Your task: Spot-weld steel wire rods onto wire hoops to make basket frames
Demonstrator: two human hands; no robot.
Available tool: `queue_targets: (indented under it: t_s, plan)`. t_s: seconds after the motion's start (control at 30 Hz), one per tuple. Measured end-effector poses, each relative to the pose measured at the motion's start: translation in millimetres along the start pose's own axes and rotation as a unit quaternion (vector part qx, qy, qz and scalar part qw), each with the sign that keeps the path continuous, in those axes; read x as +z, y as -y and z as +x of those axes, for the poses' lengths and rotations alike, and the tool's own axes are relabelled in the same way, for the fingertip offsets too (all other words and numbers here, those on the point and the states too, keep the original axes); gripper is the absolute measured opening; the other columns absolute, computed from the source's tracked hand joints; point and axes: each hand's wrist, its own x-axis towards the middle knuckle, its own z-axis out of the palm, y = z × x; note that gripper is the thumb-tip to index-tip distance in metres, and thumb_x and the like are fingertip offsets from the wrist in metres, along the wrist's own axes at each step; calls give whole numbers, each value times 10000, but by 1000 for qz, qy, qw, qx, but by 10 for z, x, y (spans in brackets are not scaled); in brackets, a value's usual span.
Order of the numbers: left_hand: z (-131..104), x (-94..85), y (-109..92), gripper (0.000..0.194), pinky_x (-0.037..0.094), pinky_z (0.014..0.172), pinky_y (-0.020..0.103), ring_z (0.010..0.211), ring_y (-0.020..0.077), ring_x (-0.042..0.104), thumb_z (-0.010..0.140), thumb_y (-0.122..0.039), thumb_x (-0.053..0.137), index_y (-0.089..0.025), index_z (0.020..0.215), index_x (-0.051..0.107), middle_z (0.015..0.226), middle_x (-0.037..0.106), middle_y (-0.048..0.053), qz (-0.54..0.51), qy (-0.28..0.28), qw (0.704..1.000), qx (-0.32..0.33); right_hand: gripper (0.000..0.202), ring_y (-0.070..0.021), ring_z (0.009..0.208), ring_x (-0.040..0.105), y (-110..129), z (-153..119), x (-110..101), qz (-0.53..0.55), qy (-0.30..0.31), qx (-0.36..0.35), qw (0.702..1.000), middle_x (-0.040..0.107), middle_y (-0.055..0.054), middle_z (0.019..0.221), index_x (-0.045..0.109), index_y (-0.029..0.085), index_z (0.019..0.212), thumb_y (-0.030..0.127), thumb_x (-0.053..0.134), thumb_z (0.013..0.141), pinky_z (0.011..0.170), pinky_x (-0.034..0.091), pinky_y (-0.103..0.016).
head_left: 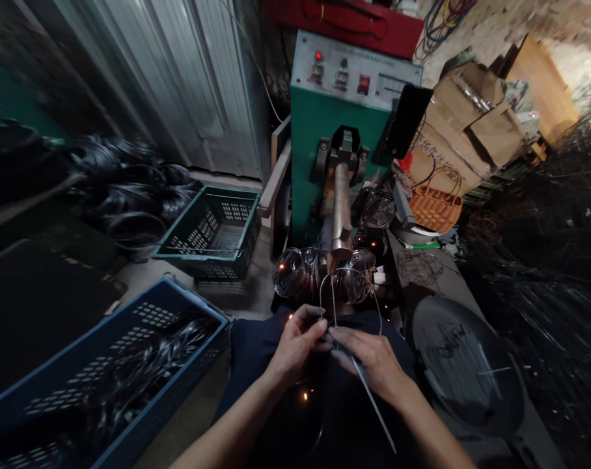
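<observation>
My left hand (295, 342) pinches a bent metal wire (321, 293) whose upper end curves to the tip of the welder's arm. Close beside it, my right hand (368, 358) is closed around a thin metal rod (376, 407), which sticks out below the hand toward the lower right. Both hands are above my lap, with the fingertips almost meeting. Just ahead, the thick electrode arm (342, 208) of a green spot welder (305, 130) touches or nearly touches the wire; exact contact is hard to see. Orange sparks fly around the hands.
Coils of wire (290, 272) lie under the welder's arm. At left stand a green crate (205, 264) and a blue crate (163, 286) of wire pieces. To the right are a dark round pan (466, 365), a wicker basket (437, 210) and cardboard boxes (452, 130). A phone (407, 120) is fixed to the welder.
</observation>
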Motion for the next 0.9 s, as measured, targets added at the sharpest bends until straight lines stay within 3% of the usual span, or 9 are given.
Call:
queue_targets:
  t_s: [0.1, 0.23, 0.3, 0.4, 0.77, 0.9]
  plan:
    - [243, -12, -146, 405, 541, 538, 253, 567, 104, 578, 618, -294, 792, -169, 934, 572, 714, 573, -18, 6, -9, 1000, 21, 375, -170, 952, 659, -154, 143, 34, -38, -41, 0, 998, 685, -61, 1082, 502, 234, 1294, 314, 541, 929, 805, 522, -255]
    - [657, -4, -406, 376, 525, 513, 234, 544, 99, 581, 571, -250, 804, -155, 857, 578, 695, 598, -12, 2, -27, 997, 70, 198, -188, 808, 628, -404, 487, -31, -141, -66, 24, 987, 682, -45, 834, 639, 227, 1001, 390, 565, 915, 787, 432, -303]
    - [829, -1, -515, 368, 526, 506, 237, 553, 107, 590, 554, -232, 807, -149, 826, 575, 692, 610, -5, 0, -32, 996, 83, 176, -192, 825, 602, -510, 636, -90, -160, -73, 21, 984, 661, -36, 810, 648, 226, 874, 368, 557, 924, 851, 370, -346]
    - [1012, -4, -616, 372, 523, 493, 238, 549, 110, 592, 529, -217, 813, -144, 797, 567, 685, 615, 1, -4, -40, 995, 93, 148, -209, 885, 566, -632, 766, -154, -151, -94, 19, 984, 643, -41, 865, 645, 218, 860, 324, 564, 923, 867, 332, -372]
    - [1284, -41, -647, 360, 500, 484, 233, 486, 95, 577, 533, -210, 801, -135, 792, 563, 646, 605, -18, 1, -24, 993, 113, 164, -197, 869, 538, -834, 905, -115, -56, -119, 9, 991, 597, -53, 863, 638, 200, 888, 277, 507, 949, 810, 437, -318]
    - [1291, -37, -647, 356, 499, 483, 239, 479, 97, 572, 529, -209, 796, -143, 785, 559, 628, 598, -27, 4, -27, 994, 108, 196, -200, 850, 556, -790, 903, -102, -59, -133, -1, 989, 606, -58, 831, 647, 198, 858, 293, 502, 950, 791, 463, -326]
